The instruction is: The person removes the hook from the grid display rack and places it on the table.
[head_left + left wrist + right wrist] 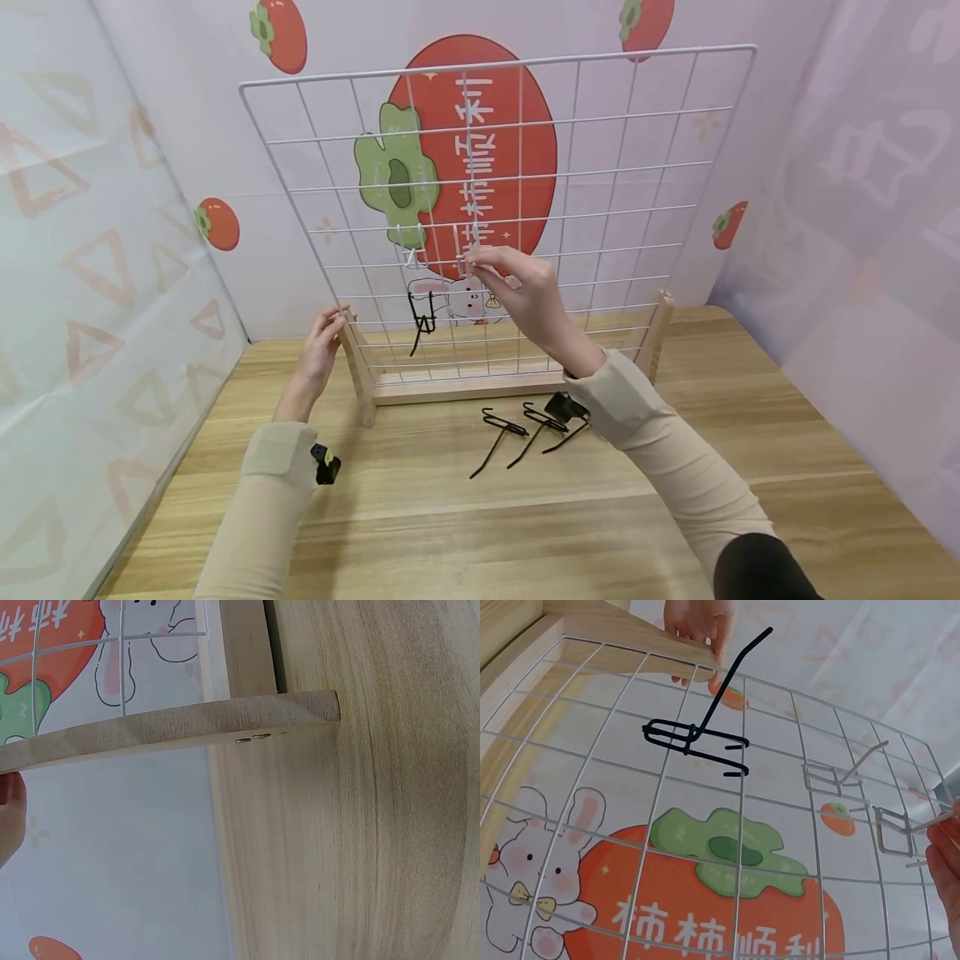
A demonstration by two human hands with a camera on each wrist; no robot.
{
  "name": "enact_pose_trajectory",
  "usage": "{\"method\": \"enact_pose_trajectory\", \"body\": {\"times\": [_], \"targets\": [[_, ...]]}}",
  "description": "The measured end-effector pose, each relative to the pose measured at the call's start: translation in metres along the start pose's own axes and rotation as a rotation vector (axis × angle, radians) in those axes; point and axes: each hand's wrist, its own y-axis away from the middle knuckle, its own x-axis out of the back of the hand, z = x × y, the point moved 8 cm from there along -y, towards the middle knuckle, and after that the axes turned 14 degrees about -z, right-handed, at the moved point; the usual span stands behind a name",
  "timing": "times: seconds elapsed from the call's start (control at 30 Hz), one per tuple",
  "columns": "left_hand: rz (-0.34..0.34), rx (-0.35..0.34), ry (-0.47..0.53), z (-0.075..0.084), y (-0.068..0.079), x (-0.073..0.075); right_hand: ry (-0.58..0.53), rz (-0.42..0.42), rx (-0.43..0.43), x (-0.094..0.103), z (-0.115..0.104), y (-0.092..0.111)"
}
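Observation:
A white wire grid panel (592, 171) stands in a wooden stand (356, 362). My left hand (318, 354) grips the top of the stand's left leg, and a bit of its fingers shows at the edge of the left wrist view. Between thumb and fingertips, my right hand (528, 296) pinches a white wire hook (892, 831) against the grid, left of its middle. Beside that, another white hook (825, 780) hangs on the wires. Lower on the panel is a black hook (424, 323), its prong slanting out toward me.
Several loose black hooks (491, 437) lie on the wood-grain table (450, 533) in front of the stand, partly beneath my right forearm. Behind the panel, a printed backdrop (187, 50) with persimmons and a rabbit hangs close; more backdrop cloth runs along both sides.

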Motion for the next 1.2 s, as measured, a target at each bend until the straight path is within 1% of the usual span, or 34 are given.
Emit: {"method": "enact_pose_trajectory", "body": {"times": [0.13,0.37,0.67,0.9,1.2], "targets": [[0.006,0.003,0.004,0.000,0.000,0.001,0.004,-0.007,0.009,0.001,-0.003,0.005],[0.008,0.002,0.007,0.000,0.000,0.001,-0.011,-0.024,-0.008,0.002,-0.005,0.016],[-0.003,0.007,-0.004,0.000,-0.001,0.000,-0.007,-0.047,-0.016,0.004,-0.012,0.027],[0.001,0.004,0.001,0.000,-0.001,0.000,0.012,-0.070,-0.020,0.005,-0.015,0.041],[0.009,0.008,0.009,0.000,-0.001,0.001,-0.004,-0.112,-0.016,0.003,-0.016,0.058]]}}
